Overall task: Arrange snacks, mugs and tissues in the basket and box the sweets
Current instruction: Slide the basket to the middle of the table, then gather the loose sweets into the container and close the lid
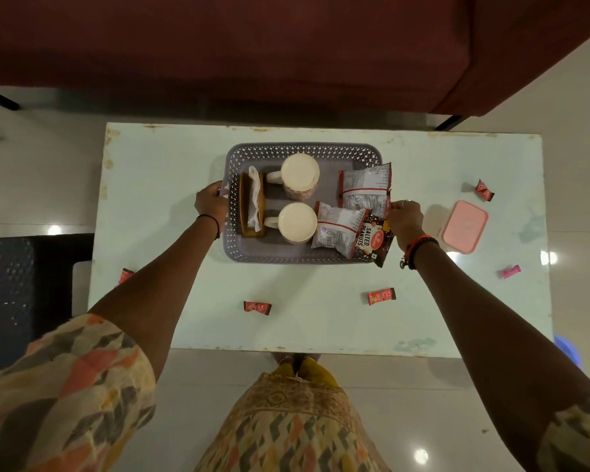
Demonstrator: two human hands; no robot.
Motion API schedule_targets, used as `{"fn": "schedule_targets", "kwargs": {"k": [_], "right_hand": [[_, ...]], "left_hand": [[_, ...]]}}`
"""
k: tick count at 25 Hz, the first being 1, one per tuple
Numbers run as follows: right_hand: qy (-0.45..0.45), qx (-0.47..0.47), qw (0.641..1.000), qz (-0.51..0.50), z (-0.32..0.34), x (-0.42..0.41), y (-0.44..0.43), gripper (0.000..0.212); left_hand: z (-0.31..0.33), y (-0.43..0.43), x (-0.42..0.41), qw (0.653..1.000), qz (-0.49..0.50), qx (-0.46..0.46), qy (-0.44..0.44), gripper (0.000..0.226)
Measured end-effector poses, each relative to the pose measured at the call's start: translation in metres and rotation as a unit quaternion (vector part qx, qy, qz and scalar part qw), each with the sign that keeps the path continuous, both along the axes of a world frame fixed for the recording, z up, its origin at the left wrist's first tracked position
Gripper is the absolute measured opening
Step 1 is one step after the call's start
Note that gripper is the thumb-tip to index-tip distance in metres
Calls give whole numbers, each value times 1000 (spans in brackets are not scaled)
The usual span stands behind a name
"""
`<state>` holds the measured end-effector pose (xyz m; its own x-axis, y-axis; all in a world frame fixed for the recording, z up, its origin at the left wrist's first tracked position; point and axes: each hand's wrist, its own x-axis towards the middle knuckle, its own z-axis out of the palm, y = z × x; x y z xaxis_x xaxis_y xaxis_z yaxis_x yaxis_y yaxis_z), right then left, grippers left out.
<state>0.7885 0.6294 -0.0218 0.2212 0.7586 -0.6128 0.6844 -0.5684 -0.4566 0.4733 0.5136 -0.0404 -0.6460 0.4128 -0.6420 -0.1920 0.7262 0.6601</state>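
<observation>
A grey perforated basket (pixel 300 149) stands on the table (pixel 171 185). It holds a brown tissue holder (pixel 251 207), two upturned cream mugs (pixel 299 177) (pixel 297 222) and several snack packets (pixel 367 187). My left hand (pixel 212 204) grips the basket's left rim. My right hand (pixel 404 221) grips the right rim beside a salted peanuts packet (pixel 372 240). Red wrapped sweets (pixel 381 296) (pixel 257 308) (pixel 484 190) lie loose on the table, and a pink one (pixel 510 271) lies at right. A pink lidded box (pixel 464 226) sits right of the basket, shut.
Another red sweet (pixel 126 276) lies at the table's left edge. A dark red sofa (pixel 252 46) stands beyond the table. A dark chair (pixel 17 294) is at left, a blue object (pixel 567 352) on the floor at right.
</observation>
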Motion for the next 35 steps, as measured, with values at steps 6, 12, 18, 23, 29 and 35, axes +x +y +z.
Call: {"fn": "schedule_targets", "kwargs": {"k": [6,12,18,23,29,35], "right_hand": [[13,-10,1000,22,4,-2,4,20],[-19,5,998,66,22,8,-4,26],[-15,16,997,68,40,27,-31,33],[-21,39,998,34,46,46,-55,33],[13,49,997,-64,36,86,-64,35],[5,39,996,-75,22,141,-51,41]], "left_hand": [[1,1,-1,995,-91,-23,43,42],[18,-10,11,990,-113,-32,81,59],[38,-30,43,988,-81,-21,131,50],[59,-42,93,968,-133,63,204,37],[66,-40,184,946,-220,161,176,33],[59,-15,285,914,-326,210,116,28]]}}
